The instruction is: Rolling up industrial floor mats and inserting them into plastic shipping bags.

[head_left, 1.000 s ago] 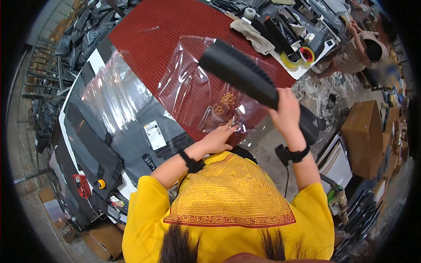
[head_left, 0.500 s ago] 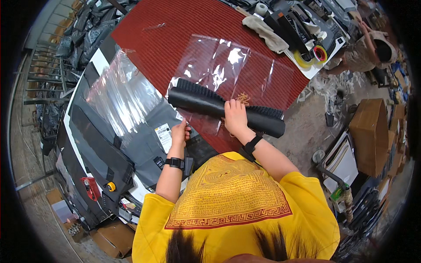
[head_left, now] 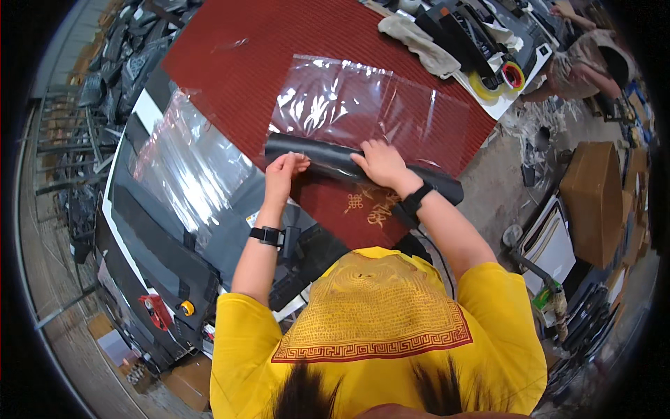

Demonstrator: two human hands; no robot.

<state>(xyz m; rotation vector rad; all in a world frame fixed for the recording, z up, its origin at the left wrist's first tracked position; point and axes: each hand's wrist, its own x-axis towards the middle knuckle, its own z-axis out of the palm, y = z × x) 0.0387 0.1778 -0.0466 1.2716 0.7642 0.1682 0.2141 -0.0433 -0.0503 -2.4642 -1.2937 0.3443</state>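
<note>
Black roll [head_left: 329,160], smooth, cylindrical, along the near side of glossy clear film [head_left: 335,94], on ribbed red mat [head_left: 241,84]; right hand [head_left: 384,167], spread loosely over roll; left hand [head_left: 283,170], fingers curled at roll's left portion, pinch indeterminable

From my end, the roll [head_left: 331,155] lies across the mat [head_left: 223,87]. My left hand [head_left: 280,171] has its fingers at the roll's near edge, close to the left end, and my right hand [head_left: 386,166] is on top, further right. Just beyond both sets of fingers there's film [head_left: 349,94] on the mat. Left of the left fingers: more plastic [head_left: 195,167]. Beyond the right fingers, a cloth [head_left: 419,45], then tapes [head_left: 483,85] further right. Well right of those fingers, a box [head_left: 593,209].
</note>
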